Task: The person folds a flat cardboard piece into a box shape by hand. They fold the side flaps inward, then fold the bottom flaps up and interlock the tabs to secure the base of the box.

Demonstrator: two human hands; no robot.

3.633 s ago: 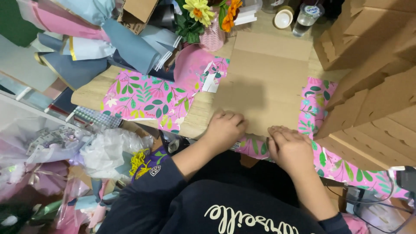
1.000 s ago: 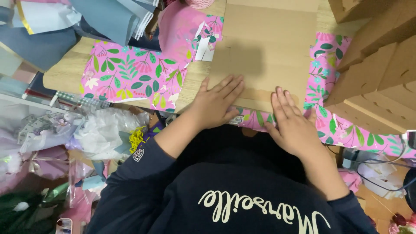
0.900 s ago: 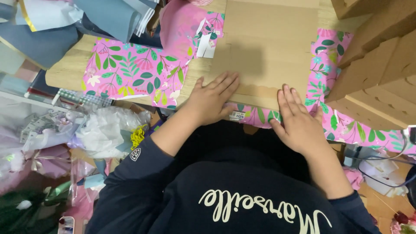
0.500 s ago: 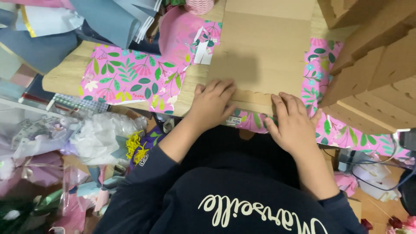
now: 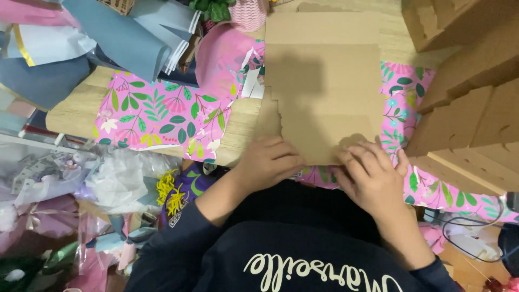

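A flat brown cardboard sheet [image 5: 324, 81] lies on the wooden table [image 5: 75, 111], partly over pink floral wrapping paper [image 5: 162, 111]. My left hand [image 5: 270, 162] grips the sheet's near edge, fingers curled over it. My right hand [image 5: 370, 176] rests on the near right corner of the same edge, fingers bent against the cardboard. Both hands sit close together at the table's front edge, just above my dark sleeves.
Folded cardboard boxes [image 5: 470, 97] are stacked at the right. Blue and grey paper rolls [image 5: 124, 38] lie at the back left. A pink woven pot [image 5: 246, 13] stands behind the sheet. Crumpled plastic and ribbon [image 5: 113, 184] pile up at the lower left. Cables [image 5: 476, 232] trail at the lower right.
My hands went from lying flat with spread fingers on the cardboard to curling at its near edge. The view has shifted slightly.
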